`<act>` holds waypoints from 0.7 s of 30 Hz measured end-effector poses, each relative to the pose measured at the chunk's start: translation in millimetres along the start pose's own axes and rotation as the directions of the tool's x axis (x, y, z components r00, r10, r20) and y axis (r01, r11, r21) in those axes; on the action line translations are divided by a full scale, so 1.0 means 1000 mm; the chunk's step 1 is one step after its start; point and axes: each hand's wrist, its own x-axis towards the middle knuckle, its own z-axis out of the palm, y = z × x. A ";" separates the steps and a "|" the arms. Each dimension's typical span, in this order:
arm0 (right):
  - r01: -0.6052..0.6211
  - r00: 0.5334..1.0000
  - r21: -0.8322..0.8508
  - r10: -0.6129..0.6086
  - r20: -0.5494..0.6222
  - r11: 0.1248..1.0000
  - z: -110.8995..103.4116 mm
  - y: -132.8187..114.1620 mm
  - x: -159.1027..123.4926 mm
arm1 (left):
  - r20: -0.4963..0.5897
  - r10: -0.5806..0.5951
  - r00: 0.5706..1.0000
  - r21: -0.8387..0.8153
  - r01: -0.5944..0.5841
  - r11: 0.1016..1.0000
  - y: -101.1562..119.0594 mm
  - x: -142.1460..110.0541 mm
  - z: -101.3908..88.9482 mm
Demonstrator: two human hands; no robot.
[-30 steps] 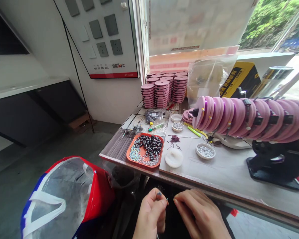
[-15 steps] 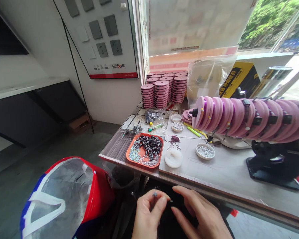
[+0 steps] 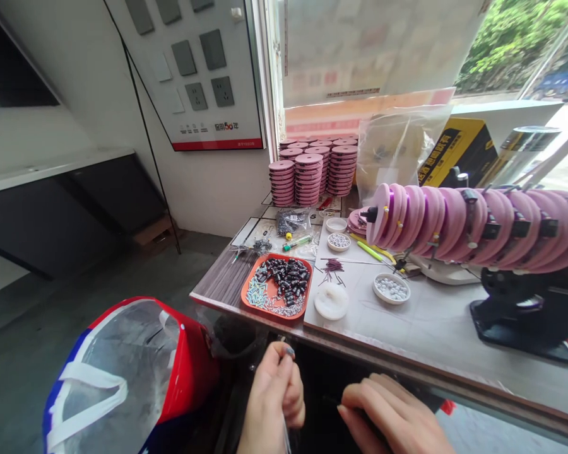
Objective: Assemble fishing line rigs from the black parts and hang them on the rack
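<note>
My left hand point(image 3: 273, 397) is below the table's front edge, fingers pinched together around a tiny part and a thin line that trails down from it. My right hand point(image 3: 392, 419) lies lower right of it, fingers loosely curled and resting on something dark in my lap; I cannot make out anything held. The hands are apart. Just above them on the table stands an orange tray point(image 3: 246, 291) with small black and pale parts, and beside it a white round lid point(image 3: 331, 301).
A row of pink spools point(image 3: 454, 221) sits on a black stand point(image 3: 520, 315) at the right. Stacks of pink discs point(image 3: 312, 170) stand at the back. Small white dishes of beads point(image 3: 390, 288) are on the table. A red, white and blue bag point(image 3: 123, 372) sits at my left.
My hands were touching at the fingertips; now they have parted. The left hand rose and pulled left with the pinched piece, while the right hand dropped lower to the right.
</note>
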 end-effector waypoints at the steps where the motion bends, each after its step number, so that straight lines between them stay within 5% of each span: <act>1: -0.009 1.000 0.004 0.009 -0.017 1.000 0.002 0.000 -0.001 | 0.045 -0.034 0.998 0.039 0.033 0.999 -0.006 0.001 -0.001; 10: -0.075 0.996 0.067 0.079 -0.050 0.995 0.017 0.005 -0.010 | 0.194 -0.103 0.976 0.109 0.083 0.991 -0.020 0.005 -0.002; 21: 0.006 1.000 0.018 -0.006 -0.013 1.000 0.012 0.001 -0.004 | 0.147 -0.084 0.986 0.169 0.059 0.984 -0.021 0.003 0.002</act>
